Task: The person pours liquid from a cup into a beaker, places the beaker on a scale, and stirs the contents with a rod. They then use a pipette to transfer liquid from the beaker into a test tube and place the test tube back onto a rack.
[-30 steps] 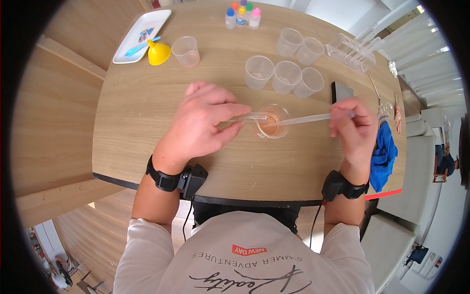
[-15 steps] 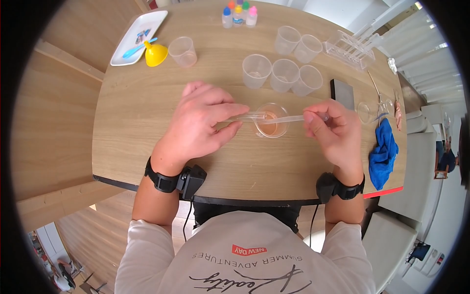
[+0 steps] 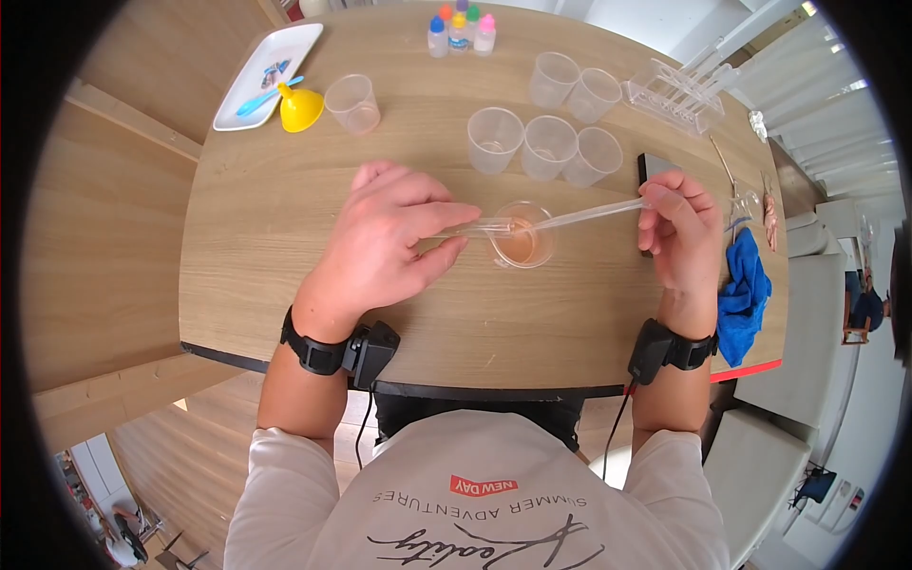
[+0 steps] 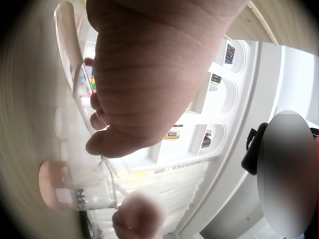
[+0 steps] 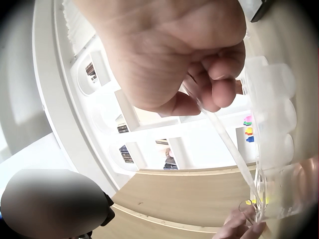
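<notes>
My left hand (image 3: 385, 237) pinches a clear test tube (image 3: 489, 227) between thumb and fingers, tilted nearly flat, its mouth over a clear beaker (image 3: 550, 249). Pale peach liquid (image 3: 518, 249) covers the beaker's bottom. The tube's far end (image 4: 67, 35) also looks peach in the left wrist view. On the beaker's other side, my right hand (image 3: 682, 228) grips a translucent plastic dropper (image 3: 594, 213) near its bulb, which the fingers partly hide. The dropper slants down leftward, its tip right at the tube's mouth. The right wrist view shows dropper (image 5: 229, 144) and tube meeting above the beaker.
Several translucent plastic cups (image 3: 494, 142) stand beyond the beaker, with a clear tube rack (image 3: 674, 100) farther right. A yellow funnel (image 3: 301, 109), a white tray (image 3: 294, 47) and another cup (image 3: 351, 100) sit back left. Small coloured-cap bottles (image 3: 459, 36) are behind; a blue cloth (image 3: 743, 304) lies right.
My right hand brought the dropper's tip up from the beaker to the tube's mouth, moving left, then drew back right, tilting the dropper. The left hand stayed nearly still.
</notes>
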Available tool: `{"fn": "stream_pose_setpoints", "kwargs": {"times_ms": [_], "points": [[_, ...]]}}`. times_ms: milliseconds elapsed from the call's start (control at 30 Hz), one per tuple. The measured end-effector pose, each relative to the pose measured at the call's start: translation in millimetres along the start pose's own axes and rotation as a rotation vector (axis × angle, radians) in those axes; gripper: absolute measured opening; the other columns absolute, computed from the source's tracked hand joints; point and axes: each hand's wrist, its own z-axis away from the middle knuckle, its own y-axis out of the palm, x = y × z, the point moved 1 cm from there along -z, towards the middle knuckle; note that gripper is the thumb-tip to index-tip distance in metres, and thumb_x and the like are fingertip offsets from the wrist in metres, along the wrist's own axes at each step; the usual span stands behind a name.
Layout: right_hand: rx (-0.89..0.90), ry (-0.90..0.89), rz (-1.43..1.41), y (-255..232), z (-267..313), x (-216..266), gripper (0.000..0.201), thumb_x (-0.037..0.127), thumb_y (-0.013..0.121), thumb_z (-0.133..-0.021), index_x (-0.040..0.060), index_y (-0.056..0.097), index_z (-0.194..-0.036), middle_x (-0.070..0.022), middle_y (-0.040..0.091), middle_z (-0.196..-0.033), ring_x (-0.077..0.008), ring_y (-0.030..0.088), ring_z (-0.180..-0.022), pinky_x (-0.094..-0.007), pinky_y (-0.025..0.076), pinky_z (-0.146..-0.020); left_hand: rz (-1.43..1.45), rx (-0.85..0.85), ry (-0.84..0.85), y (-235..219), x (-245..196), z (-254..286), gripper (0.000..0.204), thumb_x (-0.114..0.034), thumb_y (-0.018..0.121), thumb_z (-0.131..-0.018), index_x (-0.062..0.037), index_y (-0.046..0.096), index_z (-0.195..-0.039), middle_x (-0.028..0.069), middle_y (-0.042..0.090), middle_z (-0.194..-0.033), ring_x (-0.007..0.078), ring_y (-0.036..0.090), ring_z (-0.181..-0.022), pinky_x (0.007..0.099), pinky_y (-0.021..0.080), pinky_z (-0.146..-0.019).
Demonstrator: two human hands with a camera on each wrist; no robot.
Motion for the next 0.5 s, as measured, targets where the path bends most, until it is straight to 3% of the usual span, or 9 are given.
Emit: {"fn": "stream_pose_setpoints", "kwargs": {"times_ms": [500], "points": [[-0.001,-0.057,-0.152,-1.7,0.4,0.4,0.008,0.006,0.061,-0.091,0.0007,0.067,-0.094,-0.0045,0.065,-0.067,-0.0097,0.055,-0.046,-0.0192,0.038,-0.041,-0.003,-0.012,0.001,-0.3,-0.5,0.4,0.03,-0.008,0.08,-0.069,-0.0105,0.077,-0.099,0.0037,0.064,-0.087,0.0217,0.056,-0.08,0.0353,0.039,-0.084]]}}
